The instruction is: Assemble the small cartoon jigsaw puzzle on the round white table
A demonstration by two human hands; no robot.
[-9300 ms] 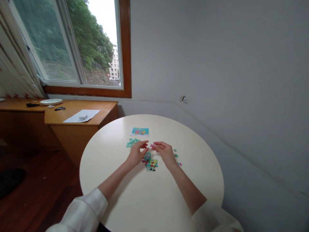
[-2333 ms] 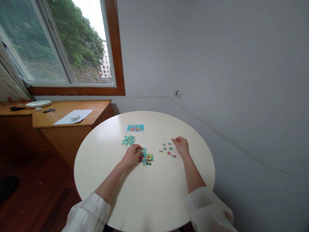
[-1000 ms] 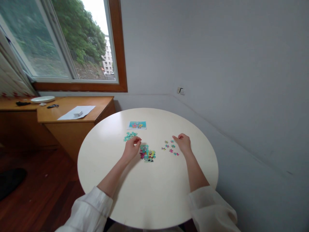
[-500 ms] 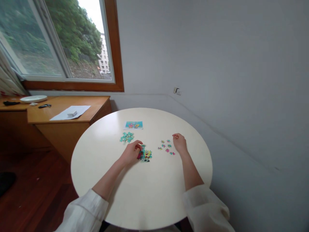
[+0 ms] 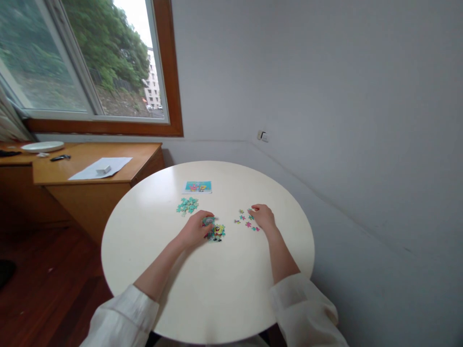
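My left hand (image 5: 196,228) curls over the left side of a partly joined jigsaw puzzle (image 5: 218,231) with a yellow cartoon figure on it. Its thumb and fingers close on a teal puzzle section (image 5: 208,221), and they cover part of the picture. My right hand (image 5: 264,218) reaches in over the loose pieces to the right. Its thumb and forefinger pinch at a small teal jigsaw piece (image 5: 250,211), partly hidden by the fingertips. Several loose pieces, among them a pink one (image 5: 248,224), lie flat beside this hand.
A heap of teal jigsaw pieces (image 5: 187,206) lies behind my left hand. Beyond it is a picture card (image 5: 197,187) on the round white table (image 5: 210,289). A wooden desk (image 5: 144,154) at the left bears a paper sheet (image 5: 87,171), a small white box (image 5: 103,169) and a white plate (image 5: 42,146).
My right hand has moved left, from beside the loose pieces to the teal one at the back. My left hand's fingers have closed on a teal section. The view has shifted slightly.
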